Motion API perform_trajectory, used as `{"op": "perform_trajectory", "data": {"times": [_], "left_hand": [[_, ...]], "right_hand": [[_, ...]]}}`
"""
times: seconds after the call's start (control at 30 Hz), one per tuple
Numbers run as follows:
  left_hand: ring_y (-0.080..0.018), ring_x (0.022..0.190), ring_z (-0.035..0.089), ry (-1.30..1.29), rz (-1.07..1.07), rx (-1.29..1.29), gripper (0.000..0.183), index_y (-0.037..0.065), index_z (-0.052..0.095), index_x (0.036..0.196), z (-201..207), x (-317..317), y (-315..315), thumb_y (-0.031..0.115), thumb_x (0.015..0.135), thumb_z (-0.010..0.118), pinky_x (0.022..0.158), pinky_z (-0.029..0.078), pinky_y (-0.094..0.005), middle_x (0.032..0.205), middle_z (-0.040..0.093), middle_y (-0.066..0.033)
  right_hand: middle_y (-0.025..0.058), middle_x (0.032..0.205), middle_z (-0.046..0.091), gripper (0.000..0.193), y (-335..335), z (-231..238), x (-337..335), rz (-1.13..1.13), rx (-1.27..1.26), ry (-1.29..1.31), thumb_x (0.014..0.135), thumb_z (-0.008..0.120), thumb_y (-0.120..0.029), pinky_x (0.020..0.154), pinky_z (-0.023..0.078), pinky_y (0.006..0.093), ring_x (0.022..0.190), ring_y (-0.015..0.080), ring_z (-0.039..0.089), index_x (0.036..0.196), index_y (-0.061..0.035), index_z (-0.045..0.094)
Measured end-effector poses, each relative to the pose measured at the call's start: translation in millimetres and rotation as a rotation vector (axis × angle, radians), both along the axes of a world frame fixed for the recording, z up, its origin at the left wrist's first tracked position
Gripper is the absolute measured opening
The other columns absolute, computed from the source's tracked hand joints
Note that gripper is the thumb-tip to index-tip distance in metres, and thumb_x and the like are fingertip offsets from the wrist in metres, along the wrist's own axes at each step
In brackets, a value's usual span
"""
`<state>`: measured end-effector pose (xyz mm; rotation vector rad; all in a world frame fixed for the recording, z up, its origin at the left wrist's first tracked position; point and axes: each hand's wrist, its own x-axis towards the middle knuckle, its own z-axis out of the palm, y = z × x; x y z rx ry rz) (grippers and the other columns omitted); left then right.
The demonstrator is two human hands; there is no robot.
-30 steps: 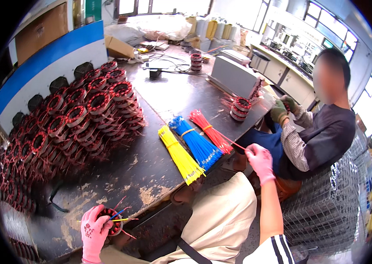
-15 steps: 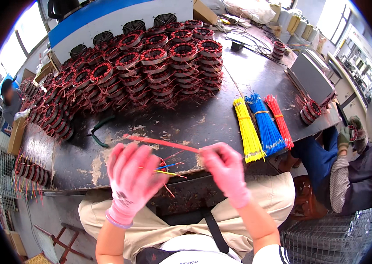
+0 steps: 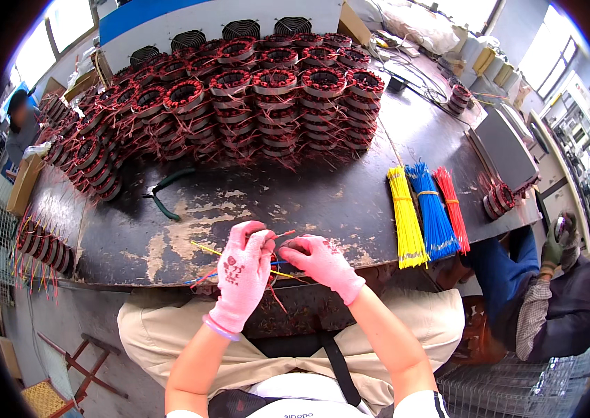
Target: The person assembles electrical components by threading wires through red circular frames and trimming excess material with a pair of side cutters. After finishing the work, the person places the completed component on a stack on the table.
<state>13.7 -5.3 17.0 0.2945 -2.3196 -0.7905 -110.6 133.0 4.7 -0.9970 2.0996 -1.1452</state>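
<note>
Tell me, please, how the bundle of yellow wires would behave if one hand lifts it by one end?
The yellow wire bundle would probably sag, since its strands are thin and long. The bands around it should keep most strands together, though the loose ends may fan out. It looks light for its length.

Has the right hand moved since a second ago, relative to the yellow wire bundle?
Yes. The right hand has gone left, away from the yellow wire bundle, and now meets the left hand at the table edge.

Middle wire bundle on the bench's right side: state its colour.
Blue; the middle wire bundle lies between a yellow bundle and a red bundle, clearest in the head view.
</note>
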Motion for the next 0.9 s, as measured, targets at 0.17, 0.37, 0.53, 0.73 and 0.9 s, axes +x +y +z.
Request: {"op": "perform_trajectory", "data": {"times": [0.17, 0.37, 0.53, 0.73, 0.9], "left_hand": [[-0.0362, 0.098, 0.065, -0.021, 0.003, 0.071, 0.029, 0.006, 0.062, 0.118, -14.7, -6.7, 0.8, 0.001, 0.089, 0.065, 0.081, 0.055, -0.0423, 0.114, 0.060, -0.0141], [-0.0336, 0.093, 0.067, -0.135, -0.115, 0.078, 0.022, 0.006, 0.064, 0.107, -12.5, -2.9, -10.2, 0.002, 0.086, 0.067, 0.077, 0.056, -0.0416, 0.109, 0.062, -0.0119], [-0.0305, 0.085, 0.068, -0.148, -0.239, -0.018, 0.015, 0.007, 0.066, 0.099, -6.5, 0.0, -16.1, 0.002, 0.085, 0.068, 0.071, 0.055, -0.0386, 0.103, 0.063, -0.0086], [-0.0319, 0.088, 0.067, -0.158, -0.280, -0.002, 0.013, 0.007, 0.067, 0.097, -2.1, -1.5, -18.0, 0.004, 0.085, 0.068, 0.074, 0.055, -0.0408, 0.103, 0.066, -0.0091], [-0.0321, 0.093, 0.067, -0.211, -0.269, -0.064, 0.011, 0.006, 0.066, 0.098, 7.3, -1.5, -14.4, 0.006, 0.086, 0.067, 0.078, 0.054, -0.0411, 0.103, 0.066, -0.0095]], "right_hand": [[0.0094, 0.096, 0.074, 0.026, -12.3, -18.3, 2.0, -0.149, -0.116, -0.290, 0.091, 0.071, -0.022, 0.075, 0.055, 0.0320, 0.078, 0.0145, 0.069, 0.106, -0.0006, 0.073], [0.0102, 0.094, 0.067, 0.017, 3.5, -20.3, 21.1, -0.235, -0.337, 0.071, 0.089, 0.070, -0.011, 0.073, 0.054, 0.0315, 0.085, 0.0224, 0.068, 0.102, -0.0010, 0.072], [0.0100, 0.093, 0.064, 0.012, 17.1, -2.1, 34.3, -0.355, -0.346, 0.143, 0.087, 0.072, -0.008, 0.075, 0.053, 0.0356, 0.085, 0.0263, 0.066, 0.099, -0.0041, 0.072], [0.0125, 0.101, 0.071, 0.017, 14.8, 7.1, 13.8, -0.168, -0.279, 0.061, 0.090, 0.069, -0.004, 0.082, 0.055, 0.0356, 0.093, 0.0261, 0.070, 0.107, -0.0030, 0.068], [0.0120, 0.098, 0.073, 0.014, 13.0, 13.4, 8.7, -0.121, -0.249, -0.085, 0.094, 0.065, -0.004, 0.079, 0.055, 0.0306, 0.090, 0.0187, 0.071, 0.108, -0.0009, 0.066]]}}
